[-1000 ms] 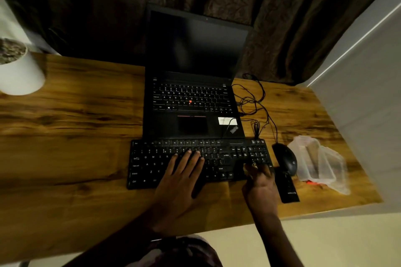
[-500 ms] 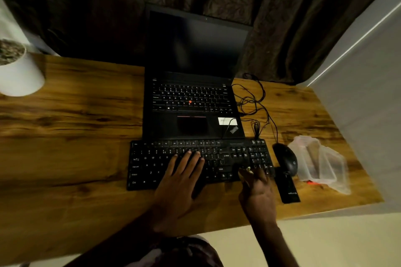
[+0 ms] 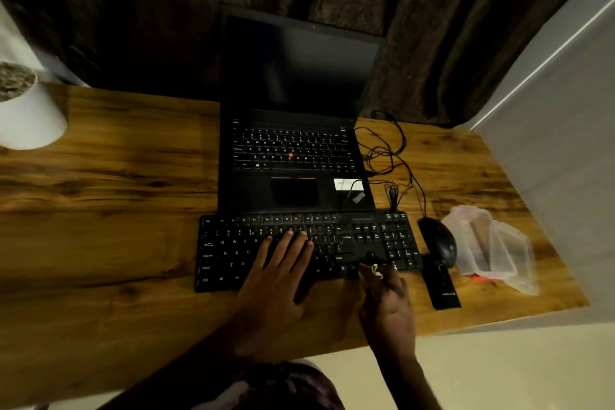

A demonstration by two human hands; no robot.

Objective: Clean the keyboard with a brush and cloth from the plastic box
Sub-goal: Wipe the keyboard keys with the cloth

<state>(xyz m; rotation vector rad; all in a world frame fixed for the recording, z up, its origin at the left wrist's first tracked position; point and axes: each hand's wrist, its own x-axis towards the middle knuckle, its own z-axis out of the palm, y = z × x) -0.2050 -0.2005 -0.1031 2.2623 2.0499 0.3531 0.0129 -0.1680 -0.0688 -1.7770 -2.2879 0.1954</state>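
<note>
The black keyboard [image 3: 233, 256] lies flat on the wood surface [image 3: 116, 193], its far edge against the front of an open laptop [image 3: 293, 156]. Its pale key legends are readable on the left and dimmer toward the right. The left hand [image 3: 279, 280] rests on the middle keys with its fingers straight and spread, covering them. The right hand [image 3: 389, 303] is curled round a small dark brush [image 3: 371, 258] whose tip touches the keys near the right end. Just right of the keyboard sit a mouse [image 3: 439, 245] and a flat black bar [image 3: 441, 286]. Beyond them is the clear box [image 3: 492, 250]; what is in it is too blurred to tell. Cables [image 3: 389, 150] tangle behind the mouse, and a white pot [image 3: 30, 116] stands far left.
</note>
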